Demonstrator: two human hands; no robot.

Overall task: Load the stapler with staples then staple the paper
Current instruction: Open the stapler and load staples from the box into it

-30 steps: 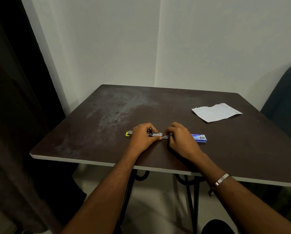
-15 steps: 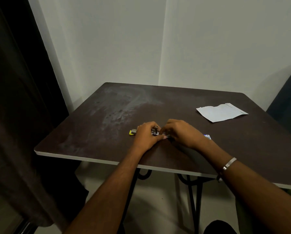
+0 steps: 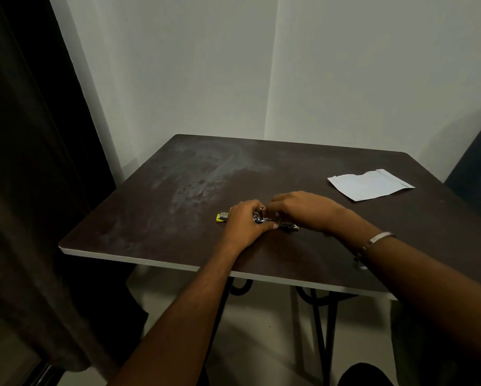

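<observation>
Near the front edge of the table [image 3: 155, 218], the left hand [image 3: 243, 222] gripped the stapler [image 3: 261, 218], its yellow end sticking out to the left. The right hand [image 3: 303, 210] pinched at the stapler's metal middle. The paper [image 3: 370, 185] lay near the far right corner, well apart.

A plain home room corner: bare white walls [image 3: 205, 65], dark curtain [image 3: 24, 162], small worn table [image 3: 178, 190] (iron legs).
</observation>
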